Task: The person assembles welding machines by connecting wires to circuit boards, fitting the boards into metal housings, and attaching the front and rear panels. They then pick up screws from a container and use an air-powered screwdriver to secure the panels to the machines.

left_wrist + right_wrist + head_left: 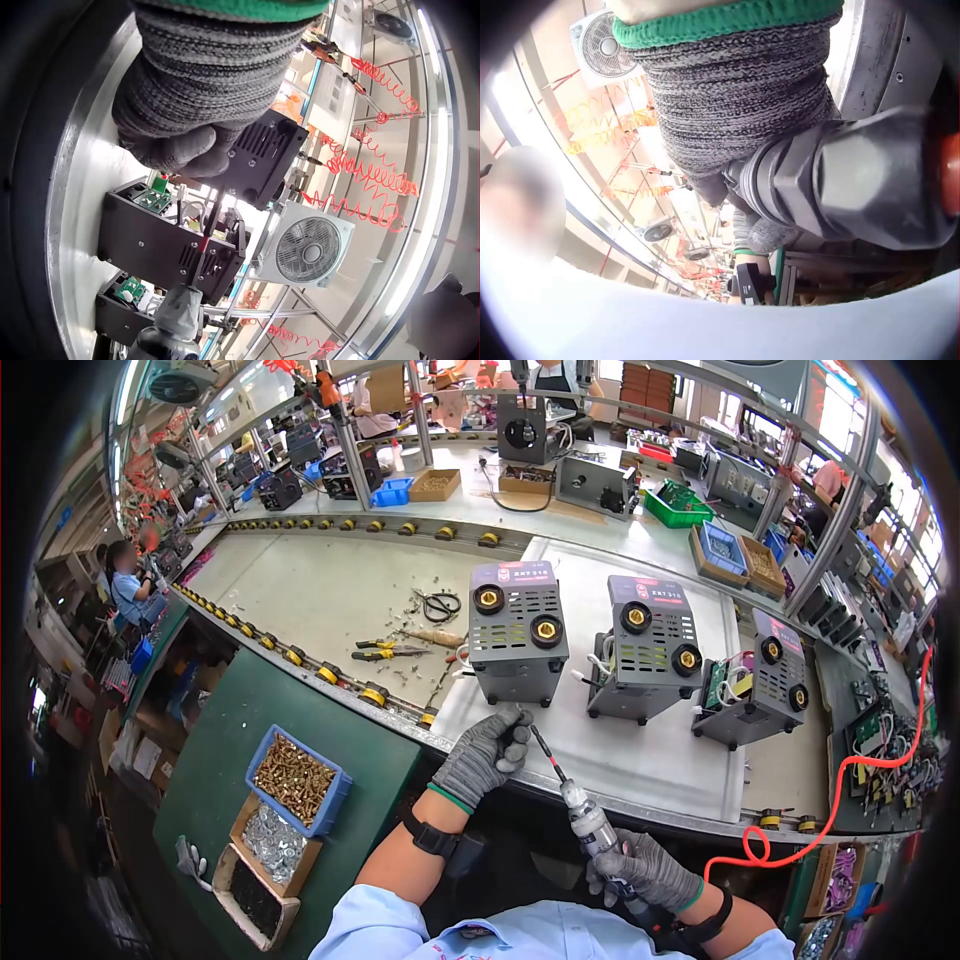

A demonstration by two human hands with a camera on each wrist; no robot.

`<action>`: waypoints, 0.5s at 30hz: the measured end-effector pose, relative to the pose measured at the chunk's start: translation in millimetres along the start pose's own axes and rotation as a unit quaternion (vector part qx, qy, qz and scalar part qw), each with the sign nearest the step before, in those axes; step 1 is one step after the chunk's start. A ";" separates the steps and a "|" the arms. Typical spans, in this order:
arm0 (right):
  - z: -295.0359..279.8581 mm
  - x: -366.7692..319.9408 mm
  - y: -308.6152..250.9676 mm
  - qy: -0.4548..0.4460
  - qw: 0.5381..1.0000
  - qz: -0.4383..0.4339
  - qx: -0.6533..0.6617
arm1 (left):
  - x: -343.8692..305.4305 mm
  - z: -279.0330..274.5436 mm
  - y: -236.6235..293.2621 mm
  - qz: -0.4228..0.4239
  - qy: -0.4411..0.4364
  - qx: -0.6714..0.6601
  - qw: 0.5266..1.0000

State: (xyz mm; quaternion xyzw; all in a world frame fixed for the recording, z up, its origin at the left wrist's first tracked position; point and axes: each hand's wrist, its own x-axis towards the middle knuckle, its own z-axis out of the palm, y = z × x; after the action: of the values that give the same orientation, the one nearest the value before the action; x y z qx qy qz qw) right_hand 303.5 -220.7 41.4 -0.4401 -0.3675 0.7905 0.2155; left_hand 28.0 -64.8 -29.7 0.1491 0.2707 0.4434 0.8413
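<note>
My gloved right hand (pixel 650 870) grips an air screwdriver (pixel 590 822), whose long thin bit points up and left. At the bit's tip is my gloved left hand (pixel 485 755), fingers (pixel 206 161) curled and bunched together; I cannot tell whether they pinch something small. Just beyond the left hand stands a grey metal machine housing (pixel 518 635) with two round brass-centred sockets on its sloped face. Two similar housings (pixel 645 650) (pixel 760 685) stand to its right, circuit boards showing at the side of the farthest. Close up in the right wrist view is the driver's faceted end (pixel 855 180).
A red air hose (pixel 840 790) loops along the right side. On the green bench at left are a blue bin of brass-coloured screws (pixel 340 800), a box of washers (pixel 310 860) and a box of dark parts (pixel 285 930). Pliers (pixel 385 650) lie beyond the roller rail (pixel 327 673).
</note>
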 end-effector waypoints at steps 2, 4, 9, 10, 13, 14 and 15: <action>0.1 2.6 -3.8 -0.001 1.000 0.002 -0.004 | -1.1 -0.1 0.1 -0.005 -0.013 -0.013 1.000; 0.1 4.9 -6.8 -0.003 1.000 0.003 -0.010 | -3.5 1.1 1.3 0.001 -0.029 -0.003 1.000; 2.8 10.8 -6.4 0.024 0.997 0.001 -0.075 | -24.1 18.6 8.3 0.047 0.029 0.101 0.993; 3.3 10.4 -7.9 0.024 0.997 0.001 -0.074 | -28.0 21.3 9.1 0.064 0.058 0.153 0.984; 7.4 5.0 -17.3 0.032 0.994 0.013 -0.102 | -41.0 26.7 12.2 0.133 0.092 0.289 0.943; 6.2 4.3 -17.3 0.032 0.994 0.012 -0.102 | -42.6 25.9 12.7 0.133 0.092 0.290 0.943; 3.0 3.3 -17.2 -0.017 0.998 0.041 -0.035 | -44.6 25.0 13.4 0.156 0.081 0.340 0.924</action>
State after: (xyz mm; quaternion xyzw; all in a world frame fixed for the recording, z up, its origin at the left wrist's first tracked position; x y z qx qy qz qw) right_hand 299.5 -208.7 53.9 -0.4486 -0.3804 0.7924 0.1614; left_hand 13.3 -94.5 11.6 0.4302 0.4454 0.4611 0.6356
